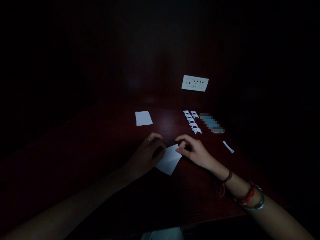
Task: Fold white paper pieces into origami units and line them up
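A creased sheet of white paper lies turned at an angle on the dark red table, between my hands. My left hand, with a ring on one finger, is at the sheet's upper left edge, fingers curved and thumb on or close to the paper. At the upper right corner, my right hand has its thumb over the paper and its index finger bent forward, the two apart. The undersides of both hands are hidden.
A stack of white paper sits farther back. Several small folded paper pieces stand in rows beside a blurred phone-like object. White strips lie right on the table. Behind is a wall socket.
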The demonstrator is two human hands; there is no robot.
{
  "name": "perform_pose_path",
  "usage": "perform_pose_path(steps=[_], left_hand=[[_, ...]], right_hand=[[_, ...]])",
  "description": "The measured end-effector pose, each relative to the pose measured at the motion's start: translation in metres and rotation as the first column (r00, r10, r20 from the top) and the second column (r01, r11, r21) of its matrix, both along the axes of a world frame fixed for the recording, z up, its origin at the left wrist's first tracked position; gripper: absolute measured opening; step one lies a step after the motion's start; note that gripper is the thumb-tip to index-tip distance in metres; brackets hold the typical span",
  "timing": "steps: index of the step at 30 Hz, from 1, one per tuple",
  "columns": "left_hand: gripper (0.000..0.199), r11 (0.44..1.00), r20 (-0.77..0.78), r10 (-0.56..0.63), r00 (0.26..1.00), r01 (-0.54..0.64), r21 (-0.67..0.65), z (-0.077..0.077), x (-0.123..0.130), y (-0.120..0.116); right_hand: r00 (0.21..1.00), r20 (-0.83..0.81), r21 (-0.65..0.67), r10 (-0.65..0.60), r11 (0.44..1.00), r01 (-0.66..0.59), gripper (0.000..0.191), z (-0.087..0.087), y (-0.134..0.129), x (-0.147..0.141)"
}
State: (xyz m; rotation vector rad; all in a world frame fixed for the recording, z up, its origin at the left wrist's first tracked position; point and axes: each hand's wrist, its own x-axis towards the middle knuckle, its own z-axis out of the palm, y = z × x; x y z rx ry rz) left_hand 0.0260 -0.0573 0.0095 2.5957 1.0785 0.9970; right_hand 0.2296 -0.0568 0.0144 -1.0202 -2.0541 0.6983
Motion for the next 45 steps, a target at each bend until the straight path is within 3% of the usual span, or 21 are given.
perform_pose_path(steps=[3,7,16,20,24,32,40,45], left_hand=[[0.022,0.999,-0.062,-0.003,0.998,0.006,0.039,-0.004,0.001,0.000],[0.011,0.997,-0.106,-0.008,0.994,0.016,0.077,-0.005,0.000,0.002],[0.009,0.982,-0.177,-0.024,0.984,0.057,0.181,-0.003,0.000,0.004],[0.010,0.989,-0.144,-0.013,0.990,0.034,0.147,-0.001,0.000,0.004],[0.009,0.989,-0.128,0.046,0.991,-0.027,0.146,-0.001,-0.001,0.005],[0.012,0.998,0.007,0.058,0.998,-0.058,0.009,-0.002,0.002,0.005],[0.016,0.993,0.065,0.082,0.995,-0.075,-0.094,-0.001,0.005,0.006],[0.010,0.997,0.032,0.069,0.997,-0.068,-0.029,-0.004,0.006,0.003]], right_hand=[[0.998,-0.054,-0.089,0.025,0.996,-0.030,0.030,-0.002,0.001,-0.001],[0.989,-0.135,-0.187,0.052,0.979,-0.077,0.028,-0.002,0.003,-0.002],[0.983,-0.173,-0.229,0.060,0.968,-0.099,0.024,-0.003,0.004,-0.002],[0.990,-0.142,-0.180,0.023,0.983,-0.049,0.024,-0.002,0.003,-0.002],[0.994,-0.106,-0.110,0.027,0.993,-0.038,0.041,-0.003,0.002,-0.002],[0.992,0.113,0.172,-0.059,0.984,0.039,0.050,0.002,-0.005,-0.006],[0.916,0.385,0.350,-0.108,0.936,-0.037,0.019,0.005,-0.013,-0.011],[0.954,0.247,0.300,-0.171,0.949,0.092,0.017,-0.001,-0.008,-0.009]])
